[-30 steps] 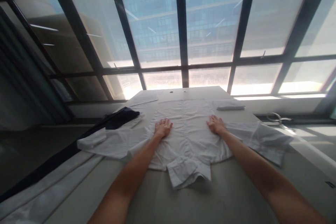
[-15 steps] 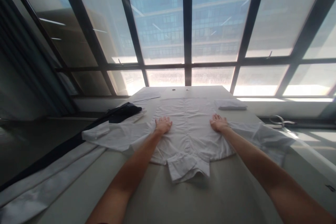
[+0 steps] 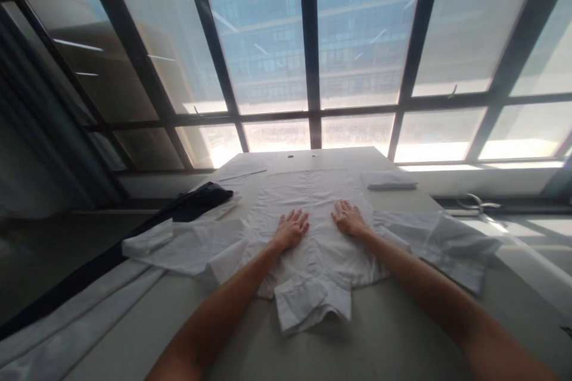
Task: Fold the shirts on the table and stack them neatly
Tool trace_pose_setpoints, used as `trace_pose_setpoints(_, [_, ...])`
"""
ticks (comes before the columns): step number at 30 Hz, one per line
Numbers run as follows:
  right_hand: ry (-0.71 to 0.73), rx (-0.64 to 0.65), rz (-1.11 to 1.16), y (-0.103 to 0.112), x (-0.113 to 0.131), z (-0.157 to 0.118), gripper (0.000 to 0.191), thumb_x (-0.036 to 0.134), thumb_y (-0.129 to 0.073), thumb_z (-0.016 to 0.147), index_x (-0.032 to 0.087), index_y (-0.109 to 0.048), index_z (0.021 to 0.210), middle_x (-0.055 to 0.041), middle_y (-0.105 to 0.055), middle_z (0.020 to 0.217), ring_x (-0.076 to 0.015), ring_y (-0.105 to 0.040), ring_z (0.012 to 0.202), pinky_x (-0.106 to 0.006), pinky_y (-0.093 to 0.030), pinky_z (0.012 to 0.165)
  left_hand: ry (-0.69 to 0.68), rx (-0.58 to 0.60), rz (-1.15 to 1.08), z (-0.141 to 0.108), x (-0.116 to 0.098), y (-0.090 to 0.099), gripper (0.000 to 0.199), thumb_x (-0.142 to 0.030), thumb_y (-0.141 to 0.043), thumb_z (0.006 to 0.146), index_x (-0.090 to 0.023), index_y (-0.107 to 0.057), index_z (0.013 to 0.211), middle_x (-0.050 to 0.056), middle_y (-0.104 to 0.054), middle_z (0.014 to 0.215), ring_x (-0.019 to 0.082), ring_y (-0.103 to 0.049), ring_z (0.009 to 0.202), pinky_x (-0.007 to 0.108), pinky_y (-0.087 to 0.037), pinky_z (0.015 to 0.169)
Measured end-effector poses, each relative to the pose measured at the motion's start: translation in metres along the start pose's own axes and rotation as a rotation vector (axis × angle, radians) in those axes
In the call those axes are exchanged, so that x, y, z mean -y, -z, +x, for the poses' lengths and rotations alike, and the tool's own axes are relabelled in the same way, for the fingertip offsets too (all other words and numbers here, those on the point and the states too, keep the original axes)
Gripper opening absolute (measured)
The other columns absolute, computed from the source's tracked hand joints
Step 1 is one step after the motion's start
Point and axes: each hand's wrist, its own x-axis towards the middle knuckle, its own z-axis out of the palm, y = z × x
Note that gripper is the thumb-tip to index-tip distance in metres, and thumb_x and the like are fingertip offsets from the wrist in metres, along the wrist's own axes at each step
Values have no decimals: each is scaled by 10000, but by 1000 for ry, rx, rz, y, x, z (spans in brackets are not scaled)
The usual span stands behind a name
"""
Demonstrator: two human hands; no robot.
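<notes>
Fingers (image 3: 292, 218) splayed on the white shirt (image 3: 320, 253); both arms (image 3: 243, 283) extended forward

Looks like a workroom; long white table (image 3: 263, 357); garments (image 3: 319, 250); tall gridded windows (image 3: 361, 41)

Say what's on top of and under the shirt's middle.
On top: the left hand and right hand, palms down. Under: the table shows past the shirt's near edge; anything directly beneath is covered.
</notes>
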Motion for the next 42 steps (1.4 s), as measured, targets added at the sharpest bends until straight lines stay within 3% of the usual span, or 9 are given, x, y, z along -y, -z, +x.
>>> trace_pose_setpoints(6, [-6,29,18,9,-16,-20,633,418,-304,1038,84,-319,1575,-192,-239,1655,-274,-174,1538,-476,-123,1219,-6,-15,-3,5,2,-1,582,-479,-260,1052,-262,-341,1585,66,-252,1667,326,-190,1537,608,-164,1199])
trace_pose_setpoints(13, [56,4,29,8,-1,-58,605,431,-331,1045,103,-371,1552,-215,-264,1641,-290,-198,1530,-498,-126,1213,-14,-33,-3,7,2,-2,554,-464,-298,1053,-277,-376,1568,81,-278,1657,331,-210,1531,614,-184,1189])
trace_pose_setpoints(25, [105,-47,62,13,0,-66,518,379,-421,1027,147,-481,1486,-199,-374,1595,-269,-309,1491,-481,-218,1198,-39,-26,-8,10,5,-3,568,-438,-288,1049,-234,-369,1573,91,-270,1659,337,-209,1530,627,-192,1182])
trace_pose_setpoints(30, [111,-47,69,14,5,-79,544,389,-405,1032,132,-455,1509,-193,-346,1611,-273,-275,1509,-473,-201,1212,-43,-35,4,13,7,-6,571,-436,-284,1047,-229,-374,1571,93,-276,1656,334,-218,1528,616,-201,1184])
trace_pose_setpoints(36, [109,-30,82,17,12,-118,573,384,-388,1029,119,-420,1536,-183,-319,1625,-283,-247,1520,-486,-187,1222,-41,-43,-3,13,6,-5,569,-434,-284,1045,-224,-392,1563,101,-285,1652,336,-227,1526,618,-210,1181])
trace_pose_setpoints(42, [156,-22,80,25,0,-177,582,375,-395,1022,138,-403,1553,-158,-285,1641,-269,-223,1529,-462,-172,1235,-50,-46,-2,14,6,-3,565,-422,-279,1045,-222,-396,1561,103,-283,1653,338,-231,1523,608,-205,1185])
